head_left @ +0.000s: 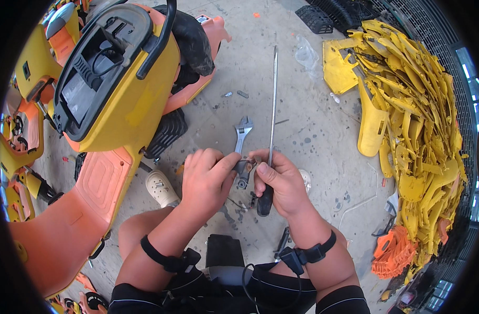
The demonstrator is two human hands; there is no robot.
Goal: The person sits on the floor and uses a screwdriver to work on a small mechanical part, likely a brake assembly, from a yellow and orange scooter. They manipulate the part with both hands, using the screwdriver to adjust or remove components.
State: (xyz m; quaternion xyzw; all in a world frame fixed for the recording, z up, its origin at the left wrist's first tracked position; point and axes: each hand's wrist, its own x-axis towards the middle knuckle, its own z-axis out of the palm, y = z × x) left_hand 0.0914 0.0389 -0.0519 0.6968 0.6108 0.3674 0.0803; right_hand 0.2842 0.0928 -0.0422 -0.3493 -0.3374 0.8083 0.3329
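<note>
My left hand [208, 178] grips a small dark metal fitting [243, 171] with a round end. An adjustable wrench [243, 131] extends forward just beyond those fingers; whether they also hold it, I cannot tell. My right hand [279, 183] is closed round a long screwdriver, its thin steel shaft [273, 94] pointing away from me and its black handle [264, 204] below my thumb. The right thumb and fingertips meet the fitting beside the left fingers.
A yellow and pink scooter body [121, 104] stands at left, with more behind it [32, 68]. At right lie a tall pile of yellow plastic panels [412, 120] and orange pieces [391, 251]. A plastic bag [307, 55] and small bits lie on the grey floor [318, 141].
</note>
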